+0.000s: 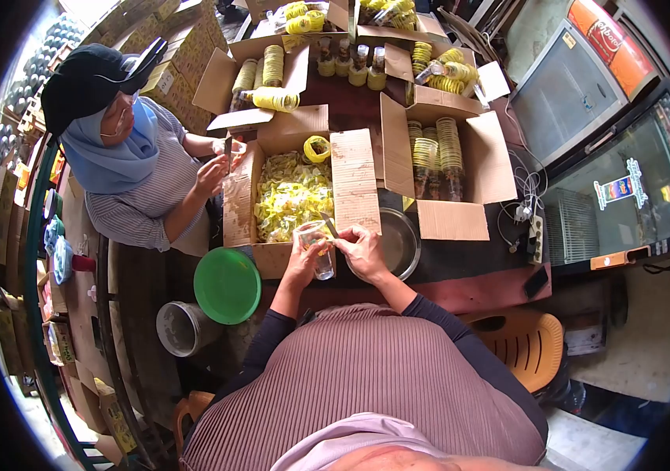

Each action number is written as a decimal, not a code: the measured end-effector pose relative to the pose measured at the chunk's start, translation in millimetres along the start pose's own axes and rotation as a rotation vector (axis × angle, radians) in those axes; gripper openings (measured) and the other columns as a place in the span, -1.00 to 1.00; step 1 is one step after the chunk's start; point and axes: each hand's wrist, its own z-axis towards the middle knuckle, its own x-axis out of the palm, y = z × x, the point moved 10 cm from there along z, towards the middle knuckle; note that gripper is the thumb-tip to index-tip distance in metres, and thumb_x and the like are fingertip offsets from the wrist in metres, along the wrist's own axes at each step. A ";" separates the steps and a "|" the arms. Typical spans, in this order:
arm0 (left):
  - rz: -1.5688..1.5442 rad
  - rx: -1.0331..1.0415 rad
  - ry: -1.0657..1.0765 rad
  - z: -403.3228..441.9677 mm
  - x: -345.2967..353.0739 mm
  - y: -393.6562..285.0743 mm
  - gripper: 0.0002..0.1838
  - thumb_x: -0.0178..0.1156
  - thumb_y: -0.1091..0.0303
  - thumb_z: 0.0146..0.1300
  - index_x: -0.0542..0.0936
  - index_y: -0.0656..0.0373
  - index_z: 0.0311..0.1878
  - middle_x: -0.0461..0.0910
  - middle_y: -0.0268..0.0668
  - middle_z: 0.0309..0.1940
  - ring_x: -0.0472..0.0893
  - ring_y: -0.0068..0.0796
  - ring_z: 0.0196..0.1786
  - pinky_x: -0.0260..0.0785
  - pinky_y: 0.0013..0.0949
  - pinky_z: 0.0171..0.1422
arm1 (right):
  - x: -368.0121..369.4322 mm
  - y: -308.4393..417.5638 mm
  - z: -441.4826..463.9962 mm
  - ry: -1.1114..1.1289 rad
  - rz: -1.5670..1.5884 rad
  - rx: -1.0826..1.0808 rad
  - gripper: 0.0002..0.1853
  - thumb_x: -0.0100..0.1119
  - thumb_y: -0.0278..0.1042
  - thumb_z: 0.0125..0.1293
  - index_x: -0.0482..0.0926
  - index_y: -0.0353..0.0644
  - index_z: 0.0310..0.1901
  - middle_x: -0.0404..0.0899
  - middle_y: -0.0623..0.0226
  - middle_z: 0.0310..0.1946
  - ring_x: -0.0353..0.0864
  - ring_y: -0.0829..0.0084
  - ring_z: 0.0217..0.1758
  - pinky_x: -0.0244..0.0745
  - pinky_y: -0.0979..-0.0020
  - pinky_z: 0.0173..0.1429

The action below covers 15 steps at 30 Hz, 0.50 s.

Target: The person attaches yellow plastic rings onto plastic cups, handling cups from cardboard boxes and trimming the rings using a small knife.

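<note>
My left hand is closed around a clear plastic cup, tilted over the near edge of an open cardboard box. My right hand grips a small knife, its blade against or very near the cup's rim; contact cannot be made out. Yellow plastic scraps fill that box, and a yellow ring-shaped piece lies on top at the back. A round metal basin sits just right of my right hand, partly hidden by it.
At left, a co-worker handles a blade and a small item. Boxes with stacked cups stand right and behind. A green lid or basin and a bucket are low left. A power strip and phone lie right.
</note>
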 end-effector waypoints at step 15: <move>0.302 0.097 -0.039 -4.3 -4.7 0.2 -0.29 0.25 0.26 0.27 0.09 -0.06 0.40 0.49 -0.38 0.00 0.54 -0.59 -0.08 0.35 -0.50 -0.16 | -12.6 28.9 -6.0 -0.108 -0.348 -0.218 -0.86 0.31 -0.45 0.07 0.63 -0.34 -0.39 0.63 0.13 -0.46 0.66 0.32 -0.42 0.55 0.37 -0.30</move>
